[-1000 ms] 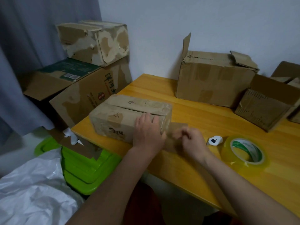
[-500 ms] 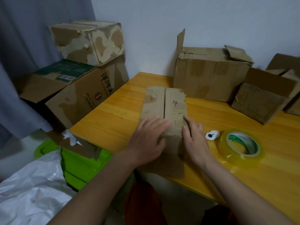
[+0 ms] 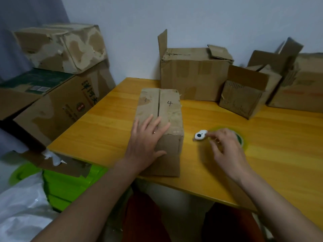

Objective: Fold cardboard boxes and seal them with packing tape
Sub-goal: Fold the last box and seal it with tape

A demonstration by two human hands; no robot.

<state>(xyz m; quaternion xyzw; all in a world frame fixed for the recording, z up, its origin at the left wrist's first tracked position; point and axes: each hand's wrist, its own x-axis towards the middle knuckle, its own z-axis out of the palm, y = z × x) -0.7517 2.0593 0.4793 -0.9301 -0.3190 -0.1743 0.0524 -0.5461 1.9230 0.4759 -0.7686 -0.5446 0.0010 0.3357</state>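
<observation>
So the box being worked on sits near the front edge of the yellow wooden surface, long side running away from the camera, top flaps closed with a seam down the middle and "3" and "4" scribbled on them. One end flap hangs down over the near edge. Left hand lies flat on top of the box, fingers spread and straight, thumb down the near face. Right hand is just to the right of the box, fingers curled and pinching a small white cutter; it covers most of the tape roll, which lies flat on the surface.

Along the back, against the pale wall, three more worn boxes stand with flaps up: a big one, a smaller one, another at far right. Left of the surface, two battered boxes are stacked by a grey curtain. Down on the floor there's a green bin and a white plastic bag.
</observation>
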